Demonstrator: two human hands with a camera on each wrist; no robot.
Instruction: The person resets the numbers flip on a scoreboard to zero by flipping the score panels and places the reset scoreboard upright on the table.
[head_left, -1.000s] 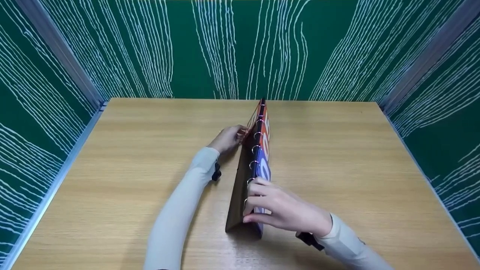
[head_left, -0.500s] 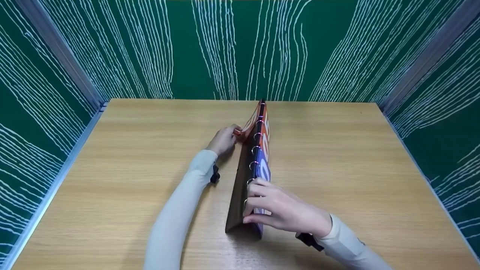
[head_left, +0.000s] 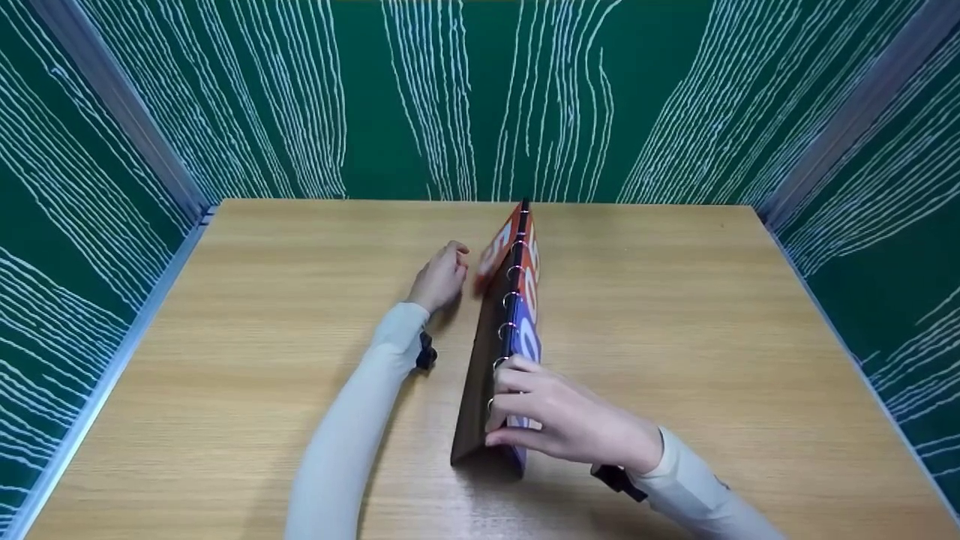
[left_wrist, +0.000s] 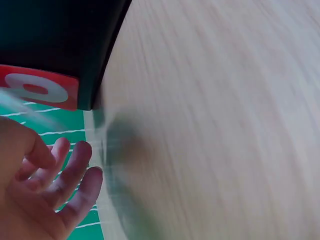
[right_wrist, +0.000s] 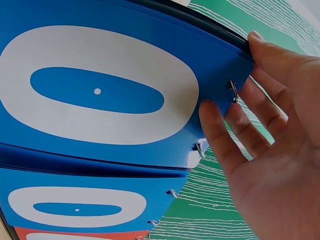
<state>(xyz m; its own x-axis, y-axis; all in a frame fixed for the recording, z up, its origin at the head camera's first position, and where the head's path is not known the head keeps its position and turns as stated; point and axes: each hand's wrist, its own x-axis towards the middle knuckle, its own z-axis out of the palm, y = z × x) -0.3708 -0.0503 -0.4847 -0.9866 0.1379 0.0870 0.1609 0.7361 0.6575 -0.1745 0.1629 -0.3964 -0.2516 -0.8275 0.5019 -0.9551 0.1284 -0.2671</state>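
Note:
A tent-shaped flip chart (head_left: 474, 390) with dark boards stands on the table, number cards hanging from metal rings along its top ridge. My right hand (head_left: 566, 416) grips the ridge at the near end. Seen from the right wrist, its fingers (right_wrist: 217, 132) curl about the ringed edge of a blue card (right_wrist: 215, 75) bearing a white 0. To the left of the chart's far end is my left hand (head_left: 437, 277), fingers loosely bent, nothing in them. Beside it a red card (head_left: 495, 251), blurred, hangs on the chart's left side. The left wrist view shows a red card (left_wrist: 70, 90) below the dark board (left_wrist: 50, 40).
The wooden table (head_left: 712, 337) reaches back to a green wall (head_left: 480, 97) with white wavy lines. Similar green panels rise at the left and right sides. A metal rail (head_left: 161, 281) runs along the left table edge.
My left hand has drawn the red card out to the left, let it go and moved slightly away. The card now hangs down the left side. The right hand stays put.

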